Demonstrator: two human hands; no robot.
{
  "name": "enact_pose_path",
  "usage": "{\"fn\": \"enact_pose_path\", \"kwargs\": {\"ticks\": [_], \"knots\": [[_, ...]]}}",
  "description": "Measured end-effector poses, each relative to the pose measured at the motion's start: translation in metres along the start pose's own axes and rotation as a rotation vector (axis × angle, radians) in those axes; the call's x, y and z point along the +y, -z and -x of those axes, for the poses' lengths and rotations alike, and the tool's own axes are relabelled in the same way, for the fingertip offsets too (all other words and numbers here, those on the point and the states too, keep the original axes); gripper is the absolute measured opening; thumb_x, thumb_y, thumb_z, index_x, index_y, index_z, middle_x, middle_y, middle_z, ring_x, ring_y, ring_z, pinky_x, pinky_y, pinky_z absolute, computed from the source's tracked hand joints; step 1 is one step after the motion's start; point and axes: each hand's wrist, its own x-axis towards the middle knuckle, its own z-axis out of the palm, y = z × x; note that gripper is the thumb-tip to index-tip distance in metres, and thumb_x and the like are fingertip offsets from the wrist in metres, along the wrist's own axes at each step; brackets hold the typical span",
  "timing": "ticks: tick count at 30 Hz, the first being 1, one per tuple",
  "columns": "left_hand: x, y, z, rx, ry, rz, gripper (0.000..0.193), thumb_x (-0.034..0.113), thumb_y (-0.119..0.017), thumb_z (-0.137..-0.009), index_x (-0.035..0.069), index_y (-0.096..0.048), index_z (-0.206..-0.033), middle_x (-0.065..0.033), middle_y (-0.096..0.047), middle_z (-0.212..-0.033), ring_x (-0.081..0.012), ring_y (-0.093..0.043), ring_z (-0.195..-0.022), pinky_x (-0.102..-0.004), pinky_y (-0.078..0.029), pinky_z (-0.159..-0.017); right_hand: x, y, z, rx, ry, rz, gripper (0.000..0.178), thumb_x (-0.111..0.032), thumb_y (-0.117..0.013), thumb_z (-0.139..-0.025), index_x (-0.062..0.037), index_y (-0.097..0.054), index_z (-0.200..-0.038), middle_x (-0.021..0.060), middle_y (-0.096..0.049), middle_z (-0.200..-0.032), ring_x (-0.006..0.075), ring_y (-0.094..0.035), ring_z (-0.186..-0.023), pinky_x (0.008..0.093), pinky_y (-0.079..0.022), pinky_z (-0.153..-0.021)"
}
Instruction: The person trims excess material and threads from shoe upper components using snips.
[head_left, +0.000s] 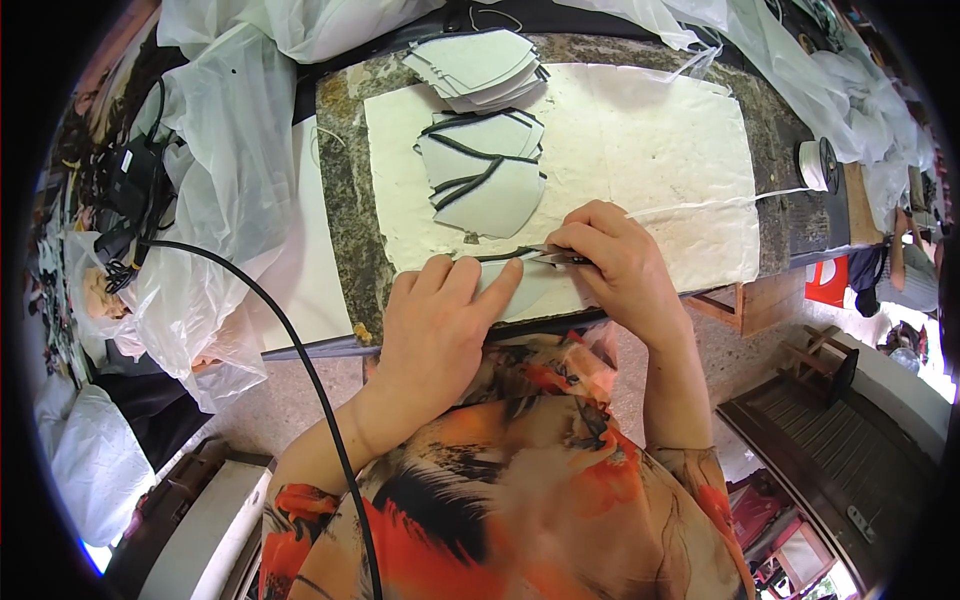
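My left hand [435,325] lies with fingers apart on a light grey cut piece [540,290] with a black edge strip, pressing it against the work board near the front edge. My right hand [625,265] is closed round a small metal snips [548,254], its pointed blades at the piece's black edge, close to my left index fingertip. Part of the tool is hidden in my fingers. Just beyond lie several overlapping grey pieces with black strips [490,195]. Farther back is a fanned stack of similar grey pieces [480,70].
A white sheet [670,130] covers much of the dark, worn board [345,210]. A white spool [815,165] stands at the right, its narrow tape running toward my right hand. Crumpled clear plastic [225,150] lies left and behind. A black cable [300,345] crosses over my left forearm.
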Motion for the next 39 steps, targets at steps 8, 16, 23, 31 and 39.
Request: {"fn": "enact_pose_path", "kwargs": {"ticks": [8, 16, 23, 31, 39], "knots": [[0.006, 0.004, -0.009, -0.089, 0.021, -0.062, 0.051, 0.006, -0.057, -0.081, 0.016, -0.065, -0.13, -0.0045, -0.052, -0.091, -0.0232, -0.053, -0.087, -0.0374, -0.04, -0.072, 0.001, 0.0, -0.006, 0.017, 0.009, 0.004, 0.026, 0.004, -0.067, -0.074, -0.0061, -0.068, -0.099, 0.0101, -0.063, -0.095, 0.0317, -0.063, -0.089, 0.0387, -0.052, -0.077], [0.006, 0.002, -0.011, -0.089, 0.043, -0.052, 0.054, 0.005, -0.056, -0.082, 0.02, -0.065, -0.133, -0.0057, -0.05, -0.09, -0.0252, -0.053, -0.087, -0.0382, -0.041, -0.073, 0.001, 0.001, -0.005, 0.034, -0.02, 0.044, 0.028, 0.006, -0.066, -0.074, -0.0063, -0.07, -0.1, 0.0093, -0.064, -0.101, 0.0278, -0.064, -0.09, 0.0356, -0.053, -0.077], [-0.005, 0.0, -0.003, -0.052, 0.01, 0.034, 0.048, 0.007, -0.063, -0.083, 0.02, -0.067, -0.129, -0.0058, -0.048, -0.087, -0.0261, -0.051, -0.084, -0.0398, -0.04, -0.074, -0.011, 0.032, 0.031, 0.249, -0.324, -0.312, 0.025, 0.004, -0.061, -0.092, -0.0015, -0.068, -0.115, 0.0116, -0.061, -0.116, 0.0165, -0.065, -0.085, 0.0277, -0.052, -0.074], [-0.003, -0.019, 0.003, 0.091, 0.105, 0.125, 0.053, 0.027, -0.077, -0.079, 0.008, -0.062, -0.126, -0.0091, -0.054, -0.11, -0.0295, -0.05, -0.103, -0.0431, -0.038, -0.089, -0.038, 0.017, 0.061, 0.255, -0.733, -0.427, 0.019, -0.013, -0.065, -0.096, -0.0024, -0.068, -0.112, 0.0064, -0.066, -0.082, 0.0123, -0.063, -0.069, 0.0268, -0.049, -0.061], [-0.009, -0.022, 0.014, 0.121, 0.041, 0.148, 0.052, 0.028, -0.082, -0.073, 0.011, -0.063, -0.118, -0.0065, -0.056, -0.112, -0.03, -0.051, -0.108, -0.0439, -0.036, -0.093, -0.051, -0.05, 0.088, 0.107, -0.692, -0.407, 0.026, -0.026, -0.075, -0.091, -0.0034, -0.069, -0.1, 0.0031, -0.067, -0.07, 0.009, -0.058, -0.061, 0.0257, -0.044, -0.057]]}}
